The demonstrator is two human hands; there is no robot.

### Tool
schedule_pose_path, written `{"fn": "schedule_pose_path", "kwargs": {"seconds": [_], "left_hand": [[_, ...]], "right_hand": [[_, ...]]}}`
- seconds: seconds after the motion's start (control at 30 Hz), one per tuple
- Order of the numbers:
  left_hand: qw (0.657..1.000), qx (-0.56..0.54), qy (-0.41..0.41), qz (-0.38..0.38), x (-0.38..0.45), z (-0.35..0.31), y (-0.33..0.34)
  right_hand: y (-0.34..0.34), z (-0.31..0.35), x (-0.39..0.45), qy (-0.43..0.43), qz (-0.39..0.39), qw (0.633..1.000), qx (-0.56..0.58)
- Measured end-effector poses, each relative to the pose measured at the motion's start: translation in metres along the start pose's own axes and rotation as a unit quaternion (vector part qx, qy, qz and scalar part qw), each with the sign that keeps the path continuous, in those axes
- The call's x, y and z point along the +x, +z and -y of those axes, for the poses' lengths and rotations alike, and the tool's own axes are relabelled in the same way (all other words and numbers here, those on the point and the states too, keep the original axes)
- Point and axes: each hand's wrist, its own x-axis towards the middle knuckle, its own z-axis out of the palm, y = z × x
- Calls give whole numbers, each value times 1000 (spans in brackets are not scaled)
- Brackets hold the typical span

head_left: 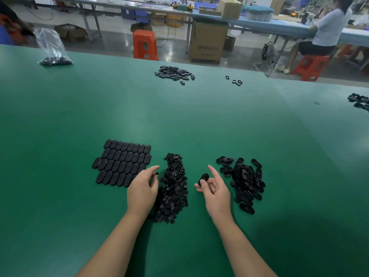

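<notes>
My left hand (pixel 142 188) pinches a tiny black part (pixel 156 173) just above the left edge of a long heap of small black round pieces (pixel 174 188). My right hand (pixel 214 188) holds a black oval shell (pixel 203 179) between thumb and fingers, index finger stretched out. To its right lies a loose pile of black oval shells (pixel 244 182). Left of my left hand, finished black ovals (pixel 122 162) lie in neat rows on the green table (pixel 179 116).
Farther back lie another heap of black parts (pixel 173 73), a few loose rings (pixel 235 80) and a clear bag of parts (pixel 53 52). More parts (pixel 359 101) sit at the right edge. Beyond the table: orange stools, cardboard boxes, a seated person.
</notes>
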Motion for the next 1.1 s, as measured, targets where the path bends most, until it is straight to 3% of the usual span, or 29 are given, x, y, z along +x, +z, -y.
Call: {"fn": "schedule_pose_path", "kwargs": {"seconds": [0.23, 0.53, 0.77, 1.1], "left_hand": [[988, -120, -93, 9, 8, -2, -5], [988, -107, 26, 105, -5, -78, 20], [982, -104, -45, 152, -6, -98, 35], [985, -81, -45, 147, -2, -101, 37]], "right_hand": [[0, -1, 3, 14, -8, 1000, -12], [2, -5, 7, 15, -10, 1000, 7], [-1, -7, 7, 7, 3, 999, -50], [0, -5, 7, 5, 18, 999, -34]]}}
